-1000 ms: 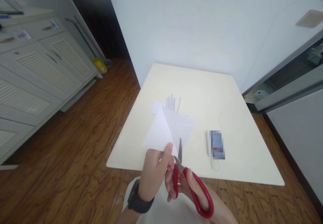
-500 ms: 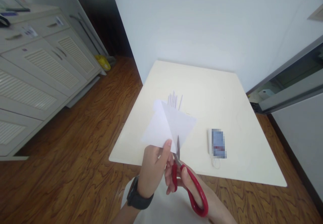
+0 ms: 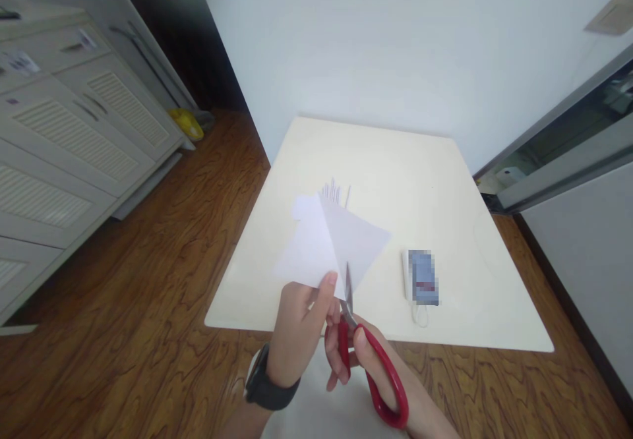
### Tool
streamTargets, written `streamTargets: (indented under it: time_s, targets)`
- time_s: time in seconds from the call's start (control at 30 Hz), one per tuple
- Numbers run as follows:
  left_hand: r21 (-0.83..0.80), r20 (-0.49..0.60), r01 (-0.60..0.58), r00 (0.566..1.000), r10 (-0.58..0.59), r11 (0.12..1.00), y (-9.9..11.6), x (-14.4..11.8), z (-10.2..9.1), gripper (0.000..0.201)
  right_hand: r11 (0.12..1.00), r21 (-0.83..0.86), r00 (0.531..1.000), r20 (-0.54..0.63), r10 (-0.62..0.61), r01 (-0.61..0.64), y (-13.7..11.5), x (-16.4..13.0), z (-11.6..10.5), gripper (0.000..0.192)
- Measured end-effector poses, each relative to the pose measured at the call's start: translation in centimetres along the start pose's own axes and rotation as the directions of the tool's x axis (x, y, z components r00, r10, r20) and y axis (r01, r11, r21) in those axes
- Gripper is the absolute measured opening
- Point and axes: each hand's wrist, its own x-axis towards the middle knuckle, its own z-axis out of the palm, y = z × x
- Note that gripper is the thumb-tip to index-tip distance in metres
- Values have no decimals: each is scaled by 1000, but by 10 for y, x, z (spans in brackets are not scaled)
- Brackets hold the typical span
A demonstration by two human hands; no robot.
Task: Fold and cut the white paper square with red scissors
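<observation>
My left hand point(image 3: 299, 330), with a black watch on its wrist, pinches the lower corner of a white sheet of paper point(image 3: 316, 244) held up over the near part of the cream table point(image 3: 386, 162). My right hand point(image 3: 376, 373) grips red-handled scissors point(image 3: 373, 366), whose blades point up into the paper's lower edge beside my left thumb. A few thin cut paper strips point(image 3: 336, 193) lie on the table just beyond the sheet.
A small blurred card with a white cord point(image 3: 420, 281) lies on the table to the right. White cabinets point(image 3: 59, 136) stand at the left over wooden floor. A white wall backs the table, and a glass door frame point(image 3: 558, 155) runs at right.
The view shifted slightly. The right flap of the paper has spread a little further right. The scissors stay at the paper's lower edge, and both hands keep their hold.
</observation>
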Motion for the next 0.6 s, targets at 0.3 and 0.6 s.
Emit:
streamTargets:
  time_s: [0.3, 0.6]
  targets:
    - [-115, 118, 99, 989, -85, 988, -2, 1, -2, 56, 999, -38, 1000, 8, -9, 9, -3, 3, -6, 40]
    - [-11, 97, 27, 995, -26, 1000, 1, 3, -9, 53, 997, -77, 1000, -24, 10, -12, -2, 1, -2, 38]
